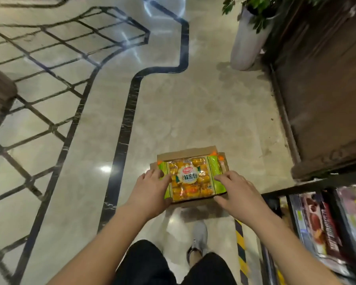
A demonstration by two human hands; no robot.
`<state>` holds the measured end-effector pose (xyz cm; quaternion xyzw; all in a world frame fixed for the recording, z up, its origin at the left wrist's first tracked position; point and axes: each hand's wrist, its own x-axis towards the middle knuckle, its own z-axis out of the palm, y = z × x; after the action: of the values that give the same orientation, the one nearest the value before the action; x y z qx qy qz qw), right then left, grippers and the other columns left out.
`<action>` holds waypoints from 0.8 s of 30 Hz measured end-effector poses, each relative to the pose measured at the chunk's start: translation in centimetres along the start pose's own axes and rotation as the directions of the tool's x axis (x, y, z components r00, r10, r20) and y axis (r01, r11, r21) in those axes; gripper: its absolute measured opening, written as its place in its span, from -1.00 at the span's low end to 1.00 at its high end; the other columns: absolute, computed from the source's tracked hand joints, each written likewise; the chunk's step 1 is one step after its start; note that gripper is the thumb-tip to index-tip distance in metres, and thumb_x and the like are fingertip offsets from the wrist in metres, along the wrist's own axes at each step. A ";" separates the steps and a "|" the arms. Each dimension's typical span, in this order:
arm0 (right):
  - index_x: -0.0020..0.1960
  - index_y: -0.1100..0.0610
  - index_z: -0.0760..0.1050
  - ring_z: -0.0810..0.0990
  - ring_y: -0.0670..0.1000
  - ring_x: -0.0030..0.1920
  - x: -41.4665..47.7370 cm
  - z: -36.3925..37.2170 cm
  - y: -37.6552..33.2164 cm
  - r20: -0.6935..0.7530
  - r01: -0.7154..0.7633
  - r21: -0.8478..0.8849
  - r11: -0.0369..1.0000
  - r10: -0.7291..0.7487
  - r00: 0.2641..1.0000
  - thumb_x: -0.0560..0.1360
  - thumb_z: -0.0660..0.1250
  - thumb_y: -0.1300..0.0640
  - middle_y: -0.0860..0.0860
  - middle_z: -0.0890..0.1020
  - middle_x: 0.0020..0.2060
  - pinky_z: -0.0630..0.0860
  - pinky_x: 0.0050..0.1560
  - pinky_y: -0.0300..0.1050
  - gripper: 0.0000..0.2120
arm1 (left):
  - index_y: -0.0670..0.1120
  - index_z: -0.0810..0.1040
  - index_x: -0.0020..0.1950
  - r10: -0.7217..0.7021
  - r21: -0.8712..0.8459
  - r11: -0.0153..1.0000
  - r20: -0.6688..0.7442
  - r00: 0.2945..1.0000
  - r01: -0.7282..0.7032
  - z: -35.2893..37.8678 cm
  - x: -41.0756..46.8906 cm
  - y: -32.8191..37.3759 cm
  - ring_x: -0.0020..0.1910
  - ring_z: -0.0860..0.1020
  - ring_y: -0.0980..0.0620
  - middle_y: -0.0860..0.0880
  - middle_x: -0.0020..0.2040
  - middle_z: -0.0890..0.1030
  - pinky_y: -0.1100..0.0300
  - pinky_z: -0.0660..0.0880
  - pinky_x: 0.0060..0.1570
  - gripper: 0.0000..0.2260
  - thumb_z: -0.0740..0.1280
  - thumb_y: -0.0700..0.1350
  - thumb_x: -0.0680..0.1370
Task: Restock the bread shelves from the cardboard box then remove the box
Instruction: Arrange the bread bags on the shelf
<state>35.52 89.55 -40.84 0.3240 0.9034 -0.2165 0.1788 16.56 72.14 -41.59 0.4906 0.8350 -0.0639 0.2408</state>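
Left hand [152, 188] and right hand [237, 192] grasping green-ended bread pack [190, 179], golden buns inside, atop cardboard box [185, 154]

head view | wide-angle | faces forward, steeply down | floor [193, 120] near below
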 end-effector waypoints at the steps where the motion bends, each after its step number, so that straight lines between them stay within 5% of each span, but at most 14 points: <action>1: 0.58 -0.11 0.26 0.38 0.03 0.45 1.3 0.3 0.5 0.019 0.002 0.012 1.000 -0.003 1.000 0.59 0.33 -0.10 -0.04 0.35 0.48 0.37 0.43 0.00 -0.41 | 0.09 0.36 0.51 -0.016 -0.022 1.000 0.013 1.000 0.016 0.5 1.1 -0.2 0.47 0.34 -0.09 -0.04 0.45 0.40 -0.01 0.35 0.43 -0.43 0.37 0.22 0.54; 12: 0.55 -0.08 0.32 0.38 -0.03 0.46 14.6 8.4 6.8 0.093 -0.050 0.137 0.989 0.038 0.995 0.61 0.35 -0.06 -0.10 0.36 0.48 0.39 0.41 -0.06 -0.46 | 0.06 0.42 0.48 -0.089 -0.254 0.959 0.142 0.986 0.123 10.6 14.1 -3.4 0.44 0.35 -0.06 -0.02 0.46 0.41 0.02 0.40 0.40 -0.48 0.40 0.17 0.56; 17: 0.56 -0.02 0.32 0.36 0.02 0.49 20.4 13.3 10.7 0.187 -0.144 0.113 0.983 0.121 0.975 0.60 0.35 -0.06 -0.02 0.35 0.50 0.35 0.45 -0.01 -0.44 | 0.02 0.44 0.45 -0.195 -0.500 0.816 0.236 0.952 0.290 16.5 19.2 -4.9 0.39 0.42 -0.07 -0.05 0.44 0.43 0.04 0.43 0.35 -0.50 0.45 0.09 0.56; 24: 0.52 -0.03 0.36 0.44 -0.03 0.31 25.4 17.4 15.9 0.209 -0.300 0.263 0.917 0.249 0.946 0.57 0.42 -0.06 0.01 0.43 0.41 0.33 0.14 -0.15 -0.44 | -0.12 0.25 0.58 -0.394 -0.678 0.485 0.396 0.830 0.553 24.4 24.6 -6.9 0.42 0.46 -0.15 -0.14 0.48 0.43 -0.05 0.48 0.30 -0.25 0.52 0.07 0.51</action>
<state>30.77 104.70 -71.67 0.4509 0.7883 -0.3467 0.2346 9.00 79.66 -75.26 0.0810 0.8554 0.1883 0.4756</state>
